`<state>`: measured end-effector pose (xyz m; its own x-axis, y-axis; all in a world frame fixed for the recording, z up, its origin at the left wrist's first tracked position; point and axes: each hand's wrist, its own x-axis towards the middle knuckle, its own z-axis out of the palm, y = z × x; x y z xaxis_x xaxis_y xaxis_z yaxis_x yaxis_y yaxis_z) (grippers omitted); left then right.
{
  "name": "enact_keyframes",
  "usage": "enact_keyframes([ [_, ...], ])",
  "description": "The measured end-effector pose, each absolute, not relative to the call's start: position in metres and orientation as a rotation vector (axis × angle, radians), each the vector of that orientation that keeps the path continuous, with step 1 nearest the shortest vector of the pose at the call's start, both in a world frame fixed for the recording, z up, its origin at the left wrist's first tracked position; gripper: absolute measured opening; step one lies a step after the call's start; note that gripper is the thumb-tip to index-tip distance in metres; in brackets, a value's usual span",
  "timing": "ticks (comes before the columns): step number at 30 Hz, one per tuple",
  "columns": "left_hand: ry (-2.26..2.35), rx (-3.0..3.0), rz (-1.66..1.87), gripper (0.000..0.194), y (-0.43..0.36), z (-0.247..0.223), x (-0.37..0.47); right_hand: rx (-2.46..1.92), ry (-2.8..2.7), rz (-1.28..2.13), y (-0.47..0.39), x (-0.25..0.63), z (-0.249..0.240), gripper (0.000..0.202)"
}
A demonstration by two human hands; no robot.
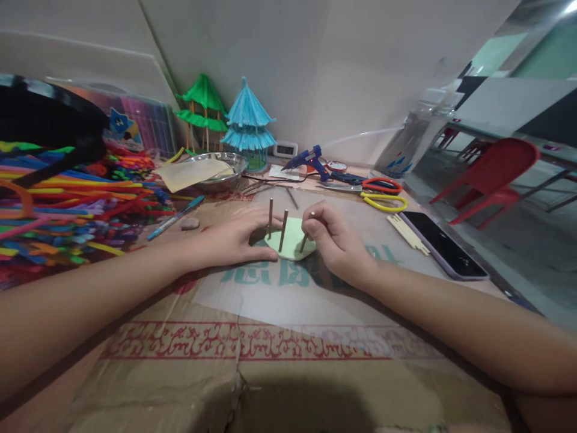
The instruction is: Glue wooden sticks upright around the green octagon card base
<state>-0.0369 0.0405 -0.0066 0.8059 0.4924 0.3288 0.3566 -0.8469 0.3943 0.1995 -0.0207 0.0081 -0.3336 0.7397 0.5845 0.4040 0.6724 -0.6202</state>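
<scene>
A pale green disc (293,243) lies on a translucent sheet on the cardboard. Two thin brown sticks stand on it: a left stick (270,219) and a middle stick (283,231). My left hand (241,234) grips the disc's left edge, thumb at the front and fingers behind. My right hand (333,237) is closed, pinching a third brown stick (305,242) between thumb and fingers. That stick leans slightly, its lower end at the right part of the disc. Whether it is fixed there I cannot tell.
Behind are a green model pavilion (205,108), a blue one (247,123), a metal bowl (234,171) and a blue glue gun (311,161). Scissors (381,201), pale glue sticks (408,234) and a phone (444,243) lie right. Coloured pipe cleaners (81,210) and a pen (175,218) lie left.
</scene>
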Motion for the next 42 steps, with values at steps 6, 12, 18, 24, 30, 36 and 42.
enact_keyframes([
  [6, 0.665, 2.675, 0.625, 0.048, 0.0409, -0.009, -0.0369, -0.866, -1.987, 0.421, -0.0216, 0.1976, 0.0092, 0.013],
  [12, 0.647, 2.677, 0.622, 0.046, 0.0392, -0.0056, -0.0355, -0.836, -1.988, 0.423, -0.0202, 0.197, 0.0069, 0.013],
  [18, 0.642, 2.713, 0.604, 0.047, 0.0399, -0.0054, -0.0358, -0.838, -2.001, 0.4, -0.0205, 0.1973, 0.007, 0.012],
  [24, 0.636, 2.707, 0.609, 0.047, 0.04, -0.0058, -0.0359, -0.848, -2.009, 0.402, -0.0211, 0.1972, 0.0071, 0.012],
  [30, 0.65, 2.716, 0.613, 0.047, 0.0403, -0.0062, -0.0362, -0.876, -2.016, 0.403, -0.022, 0.1965, 0.0087, 0.012],
  [36, 0.661, 2.704, 0.602, 0.047, 0.0403, -0.0061, -0.0356, -0.878, -2.029, 0.405, -0.0222, 0.1963, 0.0095, 0.012],
  [42, 0.641, 2.714, 0.608, 0.046, 0.0406, -0.0062, -0.035, -0.861, -2.022, 0.432, -0.0205, 0.1972, 0.008, 0.011],
])
